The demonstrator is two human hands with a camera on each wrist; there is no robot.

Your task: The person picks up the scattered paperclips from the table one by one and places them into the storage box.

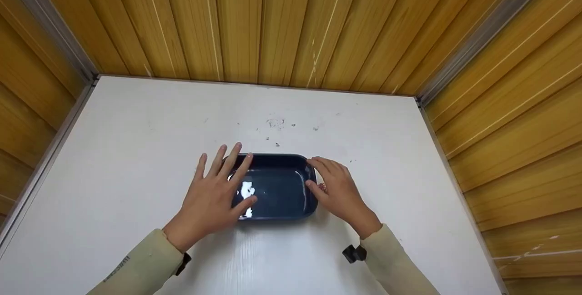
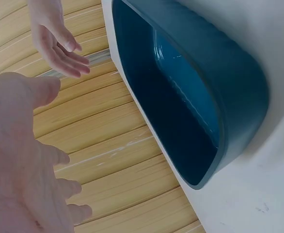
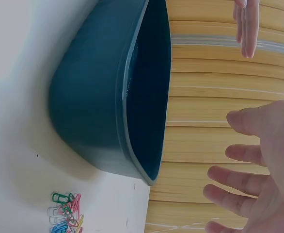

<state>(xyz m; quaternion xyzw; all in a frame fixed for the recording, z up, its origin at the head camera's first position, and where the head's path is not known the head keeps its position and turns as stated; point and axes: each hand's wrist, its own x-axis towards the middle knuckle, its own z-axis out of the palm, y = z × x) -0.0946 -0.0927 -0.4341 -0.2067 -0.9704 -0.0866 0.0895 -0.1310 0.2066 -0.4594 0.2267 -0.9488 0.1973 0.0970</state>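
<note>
A dark blue rectangular dish [image 1: 277, 195] with rounded corners and a glossy inside rests on the white table. My left hand [image 1: 210, 197] hovers over its left end, fingers spread; the left wrist view shows this hand [image 2: 16, 155] apart from the rim. Over the right end is my right hand [image 1: 340, 190], fingers loosely bent, and the right wrist view shows a gap between it [image 3: 273, 170] and the dish [image 3: 88, 107]. Neither hand holds anything. Colourful paper clips [image 3: 67, 213] lie in a small pile beside the dish, mostly hidden under the right hand in the head view.
The white table top [image 1: 150, 140] carries small dark scuff marks [image 1: 275, 123] behind the dish. Yellow wood-look panels [image 1: 254, 27] enclose the back and both sides, with grey metal strips at the corners. Small black devices [image 1: 354, 254] sit at both wrists.
</note>
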